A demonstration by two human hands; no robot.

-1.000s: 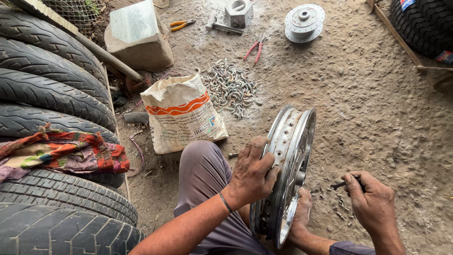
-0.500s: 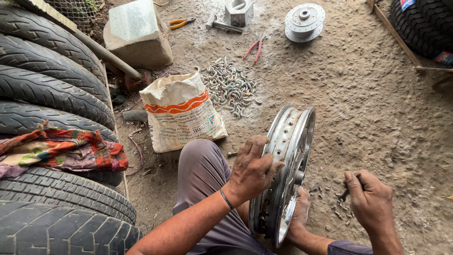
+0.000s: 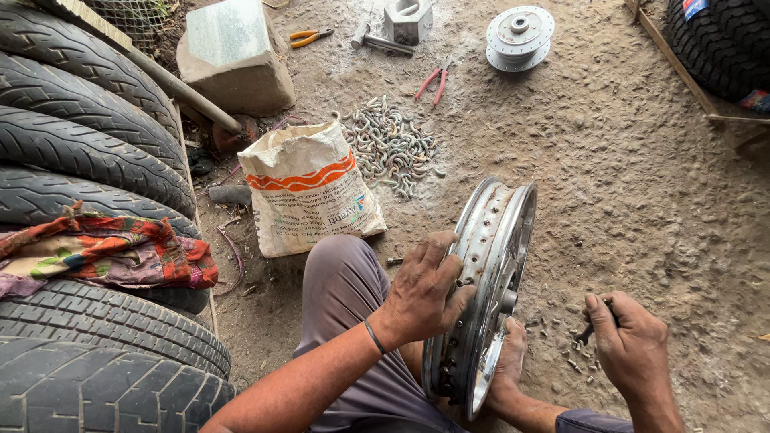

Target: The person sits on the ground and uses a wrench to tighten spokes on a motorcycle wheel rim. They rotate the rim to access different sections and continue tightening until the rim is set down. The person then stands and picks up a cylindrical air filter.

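Since a second ago the right hand [image 3: 634, 345] has drawn slightly back toward the body, its small dark tool [image 3: 589, 327] now held lower over the dirt floor [image 3: 642, 184]; the left hand [image 3: 421, 293] has not shifted on the wheel rim [image 3: 489, 281].

Left grip: fingers draped over the top edge of the rim and closed on it, thumb on the near face, holding it upright on its edge. Right grip: curled shut around the small tool, whose tip points left toward the rim.

Rim and right grip stand apart, with a scatter of small nipples [image 3: 565, 341] on the floor between them. The rim's plane runs from near the body away and slightly right, so its drilled inner channel faces up and left. A foot [image 3: 507, 361] props the lower edge on the right-grip side.

Left of the left grip, a bent knee [image 3: 345, 281] touches nothing of the rim. Beyond it stands a woven sack [image 3: 305, 188]; further left, stacked tyres [image 3: 88, 144] close that side. Farther ahead lies a heap of bent spokes [image 3: 389, 144], then red pliers [image 3: 433, 80] and a hub [image 3: 520, 36]. Open floor lies right and ahead of the right grip.
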